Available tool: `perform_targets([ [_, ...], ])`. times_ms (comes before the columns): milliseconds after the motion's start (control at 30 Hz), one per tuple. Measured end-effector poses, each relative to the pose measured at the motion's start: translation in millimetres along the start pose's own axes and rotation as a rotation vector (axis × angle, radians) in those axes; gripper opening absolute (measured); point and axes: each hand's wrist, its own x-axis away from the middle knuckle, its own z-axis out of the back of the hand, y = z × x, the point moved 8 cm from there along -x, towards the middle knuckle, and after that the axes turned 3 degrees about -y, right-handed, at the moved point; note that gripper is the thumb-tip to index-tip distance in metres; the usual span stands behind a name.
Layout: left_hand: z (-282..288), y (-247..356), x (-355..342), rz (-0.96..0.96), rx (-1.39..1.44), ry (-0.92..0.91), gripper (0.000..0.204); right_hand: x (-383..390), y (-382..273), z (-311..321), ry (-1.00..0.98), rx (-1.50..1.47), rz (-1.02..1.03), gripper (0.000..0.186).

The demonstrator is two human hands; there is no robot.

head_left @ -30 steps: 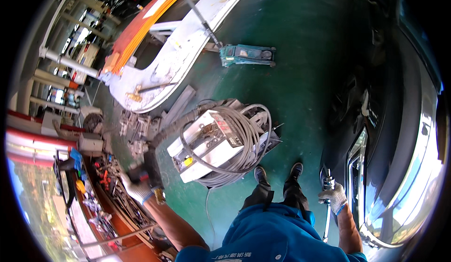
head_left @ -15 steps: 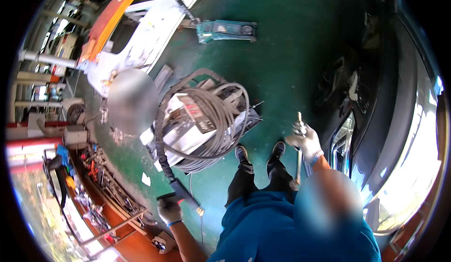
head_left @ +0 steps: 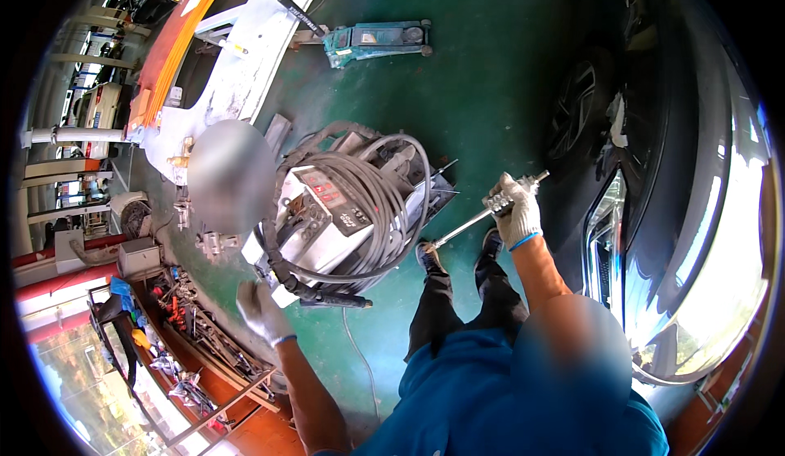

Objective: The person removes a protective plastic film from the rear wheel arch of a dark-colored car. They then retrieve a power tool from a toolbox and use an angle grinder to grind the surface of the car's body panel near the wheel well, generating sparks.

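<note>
In my gloved right hand (head_left: 517,209), closed, is a slide hammer (head_left: 464,230): a long thin metal rod with a shiny ribbed section at the grip. Its rod slants down and left over my shoes. My gloved left hand (head_left: 263,313) is empty, fingers apart, beside the front corner of a white machine (head_left: 301,252) with a control panel (head_left: 331,198). A thick grey cable (head_left: 384,203) lies coiled over the machine. A dark welding gun (head_left: 335,300) on a sleeved hose rests along its near edge, right of my left hand.
A dark car (head_left: 670,178) with a damaged front stands close on my right. Ahead lies a teal floor jack (head_left: 376,41) by a white and orange bench frame (head_left: 245,55). A tool shelf (head_left: 213,333) runs along the left. A thin cable (head_left: 360,354) trails on the green floor.
My left hand has let go of the welding gun, which now lies against the machine, and moved up and left. My right hand has moved up, swinging the slide hammer's rod out leftward.
</note>
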Motion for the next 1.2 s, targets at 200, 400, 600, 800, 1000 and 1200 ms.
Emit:
perform_targets([
  [200, -110.3, 42.1, -42.7, -0.197, -0.641, -0.228, 0.061, 19.2, 5.7, -0.4, 0.058, -0.092, -0.053, 0.015],
  [400, -117.5, 34.1, -44.8, -0.347, -0.713, -0.204, 0.063, 1.8, 13.6, 41.8, 0.099, -0.112, -0.012, 0.015],
  [600, -130.9, 47.6, -40.0, -0.189, -0.513, -0.387, 0.066, -55.1, 53.7, 111.4, 0.337, -0.046, 0.059, 0.028],
  [800, -141.7, 36.9, -35.0, -0.185, -0.365, -0.414, 0.060, -171.0, 194.7, 188.5, 0.419, -0.105, -0.104, 0.022],
  [1000, -185.8, 44.8, -24.5, -0.326, -0.572, -0.446, 0.049, -232.8, 345.5, 224.2, 0.463, -0.009, -0.188, 0.032],
  [1200, -203.6, 58.6, -9.9, -0.443, -0.703, -0.469, 0.041, -251.8, 442.6, 245.7, 0.301, 0.939, -0.630, 0.032],
])
